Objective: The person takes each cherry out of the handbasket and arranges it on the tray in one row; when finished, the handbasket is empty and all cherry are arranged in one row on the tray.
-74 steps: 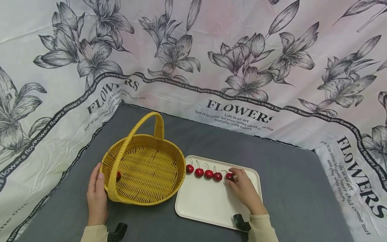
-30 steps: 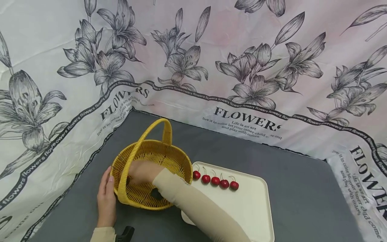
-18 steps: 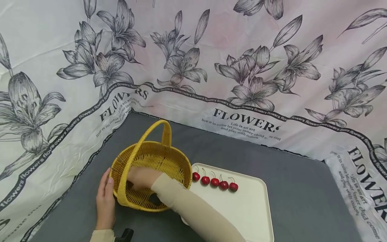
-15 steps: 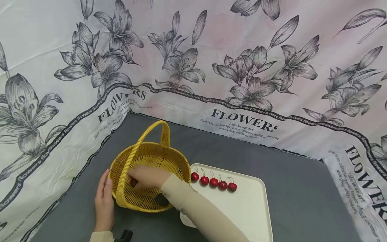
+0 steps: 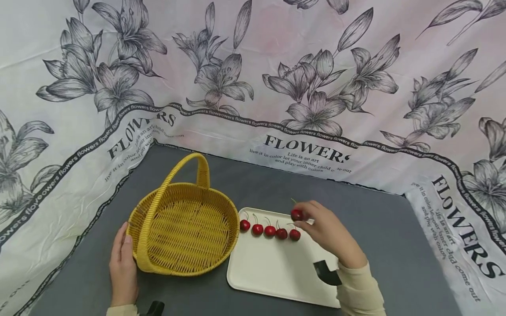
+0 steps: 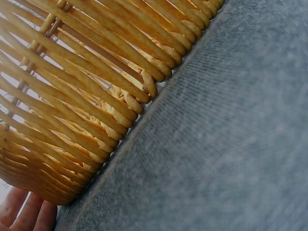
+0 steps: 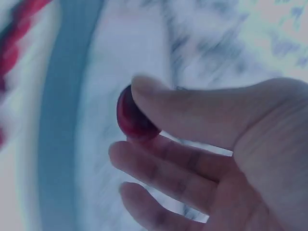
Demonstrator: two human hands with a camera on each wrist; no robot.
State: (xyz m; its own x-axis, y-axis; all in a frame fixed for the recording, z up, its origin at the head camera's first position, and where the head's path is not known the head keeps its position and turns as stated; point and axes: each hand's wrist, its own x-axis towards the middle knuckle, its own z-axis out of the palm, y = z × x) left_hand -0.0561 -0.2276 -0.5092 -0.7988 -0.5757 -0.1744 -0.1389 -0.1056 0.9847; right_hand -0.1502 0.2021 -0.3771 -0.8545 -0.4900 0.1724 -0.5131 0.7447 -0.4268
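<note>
My right hand pinches a dark red cherry between thumb and fingers, over the far edge of a cream tray. In the right wrist view the cherry sits under my thumb tip, the other fingers loosely bent below. Several red cherries with stems line up in a row along the tray's far side, just nearer than the held one. On the left, a yellow wicker basket with a tall arched handle stands upright. My left hand rests against its outer left side, fingers extended along the weave.
A grey cloth covers the table. Behind and at both sides hangs a white flower-printed sheet. The basket's right rim stands right next to the tray's left edge, and its handle arches above the opening.
My right hand has come out of the basket and swung right, carrying a cherry over the tray. The row gained a cherry earlier. My left hand stays at the basket's side.
</note>
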